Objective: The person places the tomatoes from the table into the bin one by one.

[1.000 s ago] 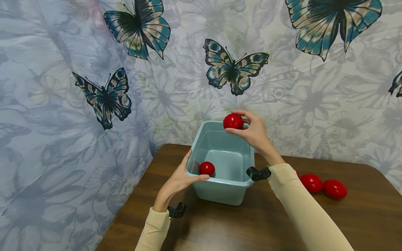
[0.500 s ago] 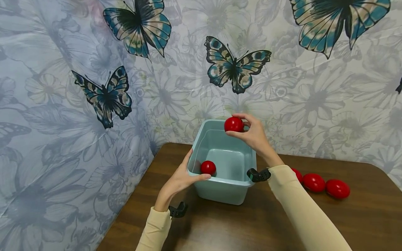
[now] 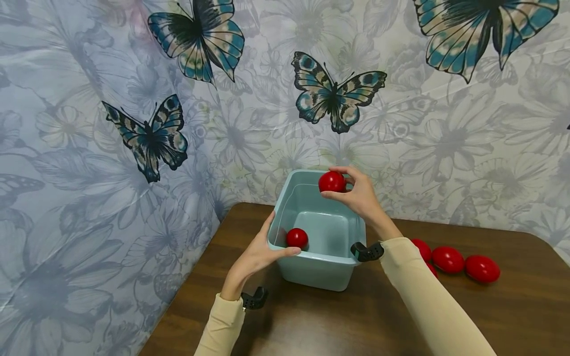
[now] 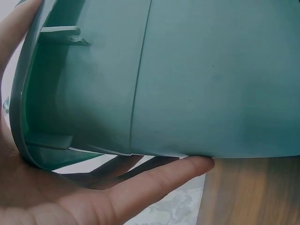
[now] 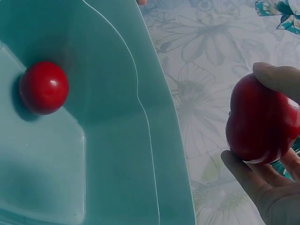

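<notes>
My right hand (image 3: 361,199) pinches a red object (image 3: 331,182) between thumb and fingers. Head view: it overlaps the bin's (image 3: 316,274) far rim; can't tell if it's over the opening. Right wrist view cuts its edge off. My left hand (image 3: 257,254) grips the bin's near-left corner; some left fingers are hidden behind the wall. 1 red ball (image 3: 297,238) sits inside, near-left. 4 red pieces (image 3: 482,268) show on the tabletop (image 3: 311,326), 2 partly hidden by my right sleeve (image 3: 427,291). Vs 1.0 s ago: red object slightly lower, left grip unchanged.
</notes>
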Demonstrator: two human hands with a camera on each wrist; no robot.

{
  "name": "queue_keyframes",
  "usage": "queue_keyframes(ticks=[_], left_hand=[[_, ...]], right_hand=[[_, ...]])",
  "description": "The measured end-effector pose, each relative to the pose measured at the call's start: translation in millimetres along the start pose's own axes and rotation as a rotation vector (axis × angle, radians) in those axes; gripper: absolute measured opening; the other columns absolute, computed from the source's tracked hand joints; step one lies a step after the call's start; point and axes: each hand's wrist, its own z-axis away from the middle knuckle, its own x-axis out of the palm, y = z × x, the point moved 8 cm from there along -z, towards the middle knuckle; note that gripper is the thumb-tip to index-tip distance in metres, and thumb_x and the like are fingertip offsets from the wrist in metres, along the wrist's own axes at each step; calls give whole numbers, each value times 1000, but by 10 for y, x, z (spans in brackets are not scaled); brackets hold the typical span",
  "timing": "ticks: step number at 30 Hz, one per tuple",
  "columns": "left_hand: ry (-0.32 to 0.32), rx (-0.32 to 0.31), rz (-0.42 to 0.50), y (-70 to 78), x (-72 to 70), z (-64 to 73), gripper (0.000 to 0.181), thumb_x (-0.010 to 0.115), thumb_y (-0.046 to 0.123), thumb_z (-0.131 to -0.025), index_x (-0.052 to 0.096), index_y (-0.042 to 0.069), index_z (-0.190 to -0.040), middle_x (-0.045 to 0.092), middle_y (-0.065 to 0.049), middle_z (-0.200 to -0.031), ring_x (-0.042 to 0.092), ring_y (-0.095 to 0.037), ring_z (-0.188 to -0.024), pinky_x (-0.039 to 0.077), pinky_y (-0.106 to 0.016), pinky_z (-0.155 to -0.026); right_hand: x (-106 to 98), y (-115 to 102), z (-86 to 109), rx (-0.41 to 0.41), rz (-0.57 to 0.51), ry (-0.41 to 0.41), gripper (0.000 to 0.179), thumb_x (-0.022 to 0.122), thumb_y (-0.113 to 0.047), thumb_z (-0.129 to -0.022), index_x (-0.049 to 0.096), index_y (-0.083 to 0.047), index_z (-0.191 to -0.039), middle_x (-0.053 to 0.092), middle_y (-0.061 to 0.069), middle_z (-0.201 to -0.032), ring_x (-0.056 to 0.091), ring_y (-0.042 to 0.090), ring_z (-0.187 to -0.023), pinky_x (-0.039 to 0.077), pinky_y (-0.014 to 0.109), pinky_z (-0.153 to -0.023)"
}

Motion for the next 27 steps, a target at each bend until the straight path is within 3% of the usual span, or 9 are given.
queue_keyframes(ticks=[14,21,27], left_hand=[[5,-1,-6,7,11,4,119,89,39,-83,9,24,-170,28,-13,-169,41,-43,-146,40,-63,-114],[4,-2,-4,-15,0,21,118,89,37,-83,9,24,-170,28,-12,-169,40,-42,-147,39,-62,-115],[-1,-7,3,-14,-18,10,117,89,36,-84,10,24,-169,29,-11,-168,40,-42,-146,39,-62,-115]], right_hand=[[-26,44,39,-1,-3,-15,65,86,-8,-87,58,-4,-145,57,20,-143,60,43,-125,56,57,-98],[-73,-42,53,-34,-92,-2,62,83,-2,-89,55,2,-144,56,24,-143,56,43,-133,45,54,-113],[-149,-137,88,-55,-114,11,63,83,-1,-88,55,3,-144,56,22,-144,55,42,-134,44,55,-114]])
